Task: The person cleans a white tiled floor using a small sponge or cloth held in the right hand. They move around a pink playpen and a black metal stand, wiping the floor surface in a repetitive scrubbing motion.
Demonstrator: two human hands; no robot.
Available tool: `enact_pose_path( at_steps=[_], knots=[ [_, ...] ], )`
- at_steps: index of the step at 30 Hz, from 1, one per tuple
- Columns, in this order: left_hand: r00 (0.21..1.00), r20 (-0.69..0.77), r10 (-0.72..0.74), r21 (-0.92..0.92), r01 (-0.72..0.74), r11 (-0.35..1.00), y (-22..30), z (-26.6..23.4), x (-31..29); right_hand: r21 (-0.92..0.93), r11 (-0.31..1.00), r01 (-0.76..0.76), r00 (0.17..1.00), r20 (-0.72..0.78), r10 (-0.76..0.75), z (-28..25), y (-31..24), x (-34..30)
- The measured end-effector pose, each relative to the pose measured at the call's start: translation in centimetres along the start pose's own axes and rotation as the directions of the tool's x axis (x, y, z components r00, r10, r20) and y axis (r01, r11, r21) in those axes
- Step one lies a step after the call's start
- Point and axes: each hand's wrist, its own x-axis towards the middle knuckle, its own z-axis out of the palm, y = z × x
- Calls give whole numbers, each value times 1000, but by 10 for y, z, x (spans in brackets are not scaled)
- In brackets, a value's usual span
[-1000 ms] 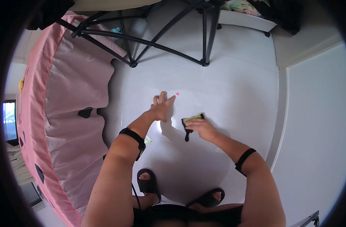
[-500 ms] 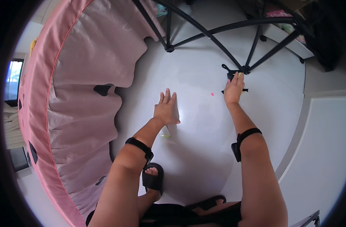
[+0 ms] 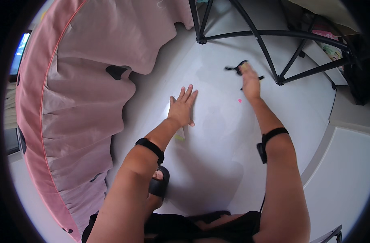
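Note:
My left hand is over the pale floor, palm down with fingers spread, and holds nothing. Whether it presses on the floor, I cannot tell. A whitish object with a yellow-green edge shows partly from under that wrist. My right hand, smeared by motion, is closed on a dark thing with loose black straps; a yellowish bit shows at the fingertips. Its exact kind is not clear. A small pink scrap lies on the floor just below my right hand.
Black crossed tubes of a folding frame stand on the floor, right of and beyond my right hand. Pink draped fabric with dark spots hangs along the left. A white wheeled unit is at far right, a white panel nearer.
My right hand has moved left and farther away from the frame's foot, taking the black strapped thing along. My left hand has shifted slightly, fingers still spread. The view has turned a little.

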Motion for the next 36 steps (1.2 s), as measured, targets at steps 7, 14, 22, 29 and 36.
enact_pose_path(
  at_steps=[7, 14, 22, 29, 36],
  knots=[
    [977, -84, -198, -34, 195, 980, -3, 2, -14, 713, 701, 13, 697, 496, -518, -58, -118, -166],
    [866, 65, -495, -32, 498, 867, -2, -18, -26, 680, 701, -213, 975, 195, 107, -49, -110, -77],
    [884, 243, -400, -246, 455, 856, -18, 1, -8, -244, 887, -392, 918, -173, 358, 31, 34, 37],
    [940, 205, -272, -366, 331, 870, -35, 18, -9, 42, 996, 76, 953, 290, -85, 84, -100, 58],
    [983, 177, -45, -829, 173, 532, -105, 37, -11, 616, 717, 326, 637, 418, -648, 10, -187, -95]
  ],
)
